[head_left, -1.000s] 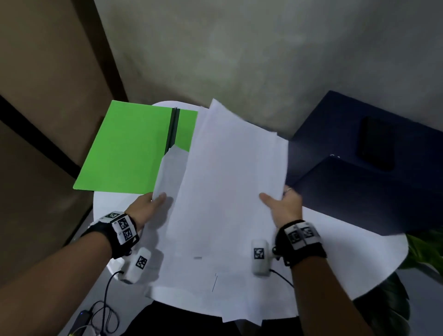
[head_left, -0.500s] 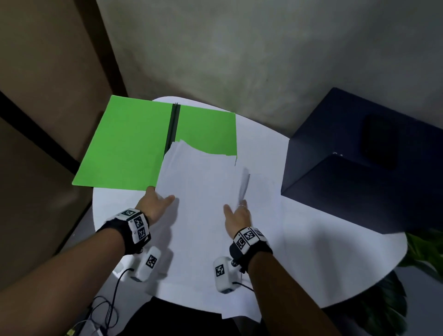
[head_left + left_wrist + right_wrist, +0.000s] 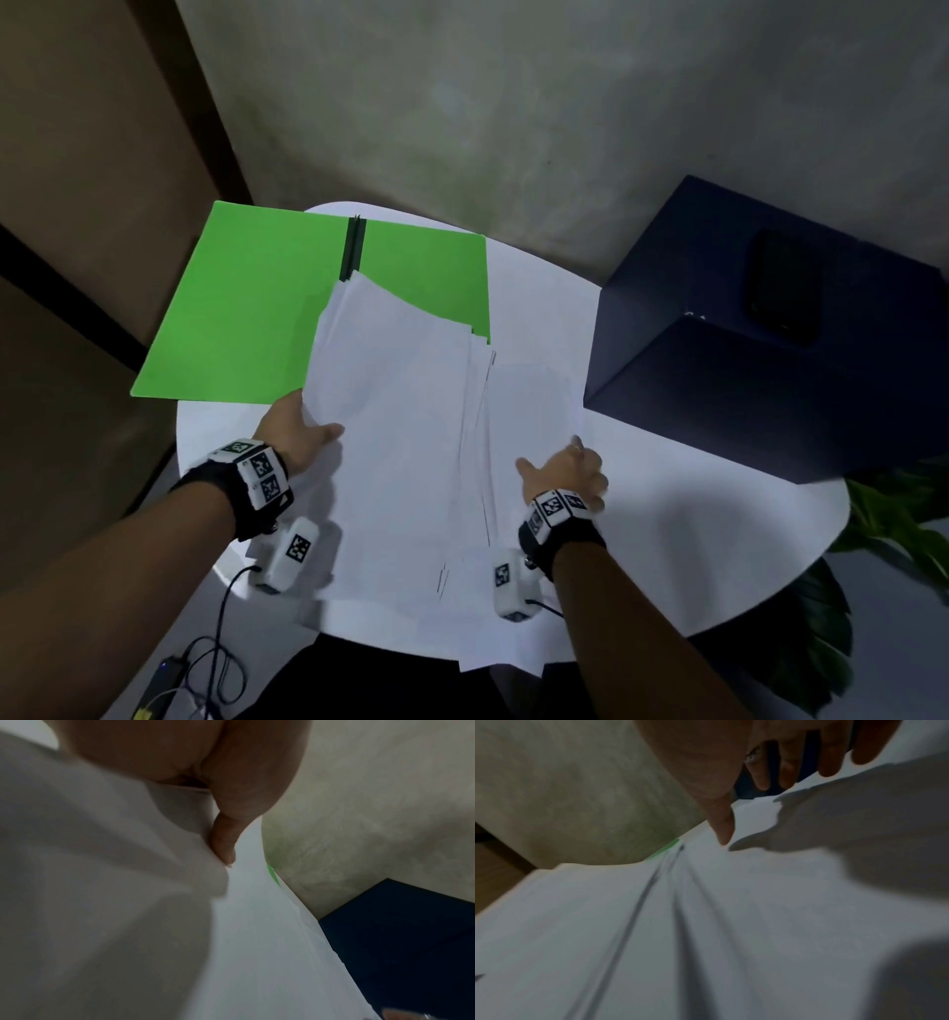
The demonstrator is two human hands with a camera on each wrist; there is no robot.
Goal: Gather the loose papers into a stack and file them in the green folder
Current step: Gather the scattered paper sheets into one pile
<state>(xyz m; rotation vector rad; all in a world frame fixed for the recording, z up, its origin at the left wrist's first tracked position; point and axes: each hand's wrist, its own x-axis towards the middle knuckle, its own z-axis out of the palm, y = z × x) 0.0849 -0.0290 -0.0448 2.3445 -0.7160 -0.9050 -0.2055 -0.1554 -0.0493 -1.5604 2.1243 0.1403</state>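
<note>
The green folder [image 3: 246, 308] lies open on the back left of the round white table [image 3: 693, 539]. A loose, uneven stack of white papers [image 3: 400, 437] fills the table's middle, and its far end covers part of the folder's right flap. My left hand [image 3: 300, 434] pinches the stack's left edge, thumb [image 3: 226, 833] on top and fingers hidden beneath the lifted, curled paper [image 3: 257, 943]. My right hand [image 3: 565, 470] hovers at the stack's right edge. Its fingers [image 3: 762, 776] are straight and spread and hold nothing, and they cast a shadow on the sheets [image 3: 706, 923].
A large dark blue box [image 3: 770, 370] stands on the table's right side with a black phone [image 3: 783, 288] on top. Green plant leaves [image 3: 898, 524] show beyond the right rim. Cables [image 3: 205, 668] lie on the floor at lower left. The papers' near ends overhang the table's front edge.
My right hand laid a raised sheet down onto the stack, let it go, then moved right to the stack's right edge. My left hand stayed on the left edge.
</note>
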